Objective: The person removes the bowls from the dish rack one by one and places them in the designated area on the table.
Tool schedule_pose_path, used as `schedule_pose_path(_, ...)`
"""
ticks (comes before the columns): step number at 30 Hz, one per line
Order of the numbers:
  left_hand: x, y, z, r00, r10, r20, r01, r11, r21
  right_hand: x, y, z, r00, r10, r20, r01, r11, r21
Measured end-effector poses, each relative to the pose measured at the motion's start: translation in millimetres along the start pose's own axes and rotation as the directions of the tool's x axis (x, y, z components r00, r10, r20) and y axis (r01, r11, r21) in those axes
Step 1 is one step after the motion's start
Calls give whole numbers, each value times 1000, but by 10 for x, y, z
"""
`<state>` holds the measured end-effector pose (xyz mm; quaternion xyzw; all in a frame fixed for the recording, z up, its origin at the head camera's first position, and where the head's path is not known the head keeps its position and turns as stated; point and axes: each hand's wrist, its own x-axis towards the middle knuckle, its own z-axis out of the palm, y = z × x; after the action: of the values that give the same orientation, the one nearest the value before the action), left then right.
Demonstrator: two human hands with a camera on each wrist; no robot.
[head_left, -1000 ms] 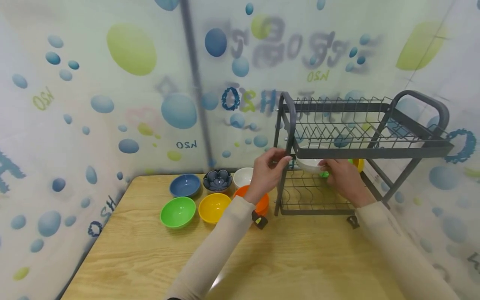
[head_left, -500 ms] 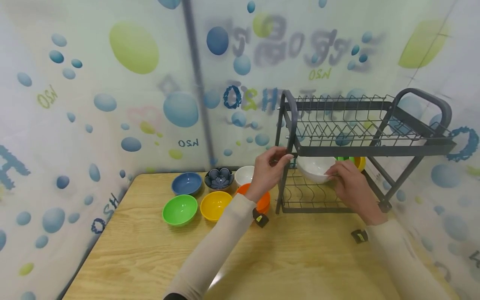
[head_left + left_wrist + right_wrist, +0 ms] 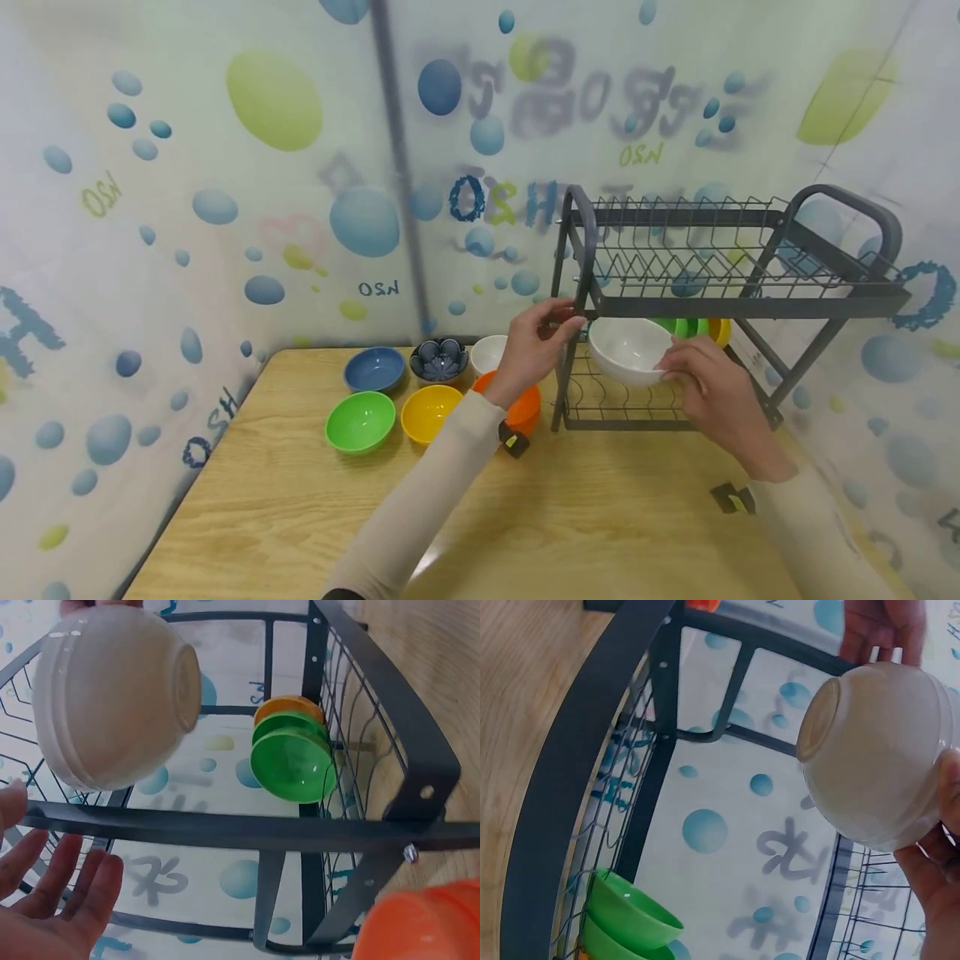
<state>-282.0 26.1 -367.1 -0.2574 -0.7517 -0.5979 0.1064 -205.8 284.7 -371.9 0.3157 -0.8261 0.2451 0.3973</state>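
Observation:
Below the top tier of a dark grey dish rack (image 3: pixel 750 307), my right hand (image 3: pixel 716 392) pinches a white bowl (image 3: pixel 630 350) by its right rim. The bowl tilts so its inside faces the head camera. Both wrist views show its rounded outside and foot ring. My left hand (image 3: pixel 536 342) holds the rack's front left post, with thumb and index finger on either side of it and the other fingers (image 3: pixel 94 885) loosely bent. Green bowls (image 3: pixel 292 765) and a yellow-orange bowl (image 3: pixel 289 705) stand on edge along the lower tier, partly hidden in the head view.
Left of the rack on the wooden table (image 3: pixel 300 517) are a blue bowl (image 3: pixel 375 369), a dark flower-patterned bowl (image 3: pixel 438 360), another white bowl (image 3: pixel 487 354), a green bowl (image 3: pixel 360 422), a yellow bowl (image 3: pixel 429 414) and orange bowls (image 3: pixel 528 408). A patterned curtain surrounds the table.
My right hand has drawn the white bowl forward and down from under the top tier, so more of it shows. My left hand stays at the post.

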Motion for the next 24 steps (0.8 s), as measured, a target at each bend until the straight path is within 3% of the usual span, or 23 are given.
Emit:
schedule_pose_path(6,-129,-37,-170,997,45,69,-49,997,58,-16,-126,-69,1000,-6,28,6,1000,31)
schedule_pose_path(11,-308,34,-360,979,152,137,-175,970,167,-21,-218,-97,998,-46,33,43,996,76)
schedule_pose_path(16,-475,162,-507,937,274,218,-320,922,215,15,-309,-41,991,-130,-18,132,979,156)
schedule_pose_path(20,-567,274,-593,906,306,293,-370,908,197,45,-388,17,985,-173,-25,174,961,214)
schedule_pose_path(24,-652,356,-660,863,354,361,-436,882,178,71,-458,87,982,-190,-15,187,941,283)
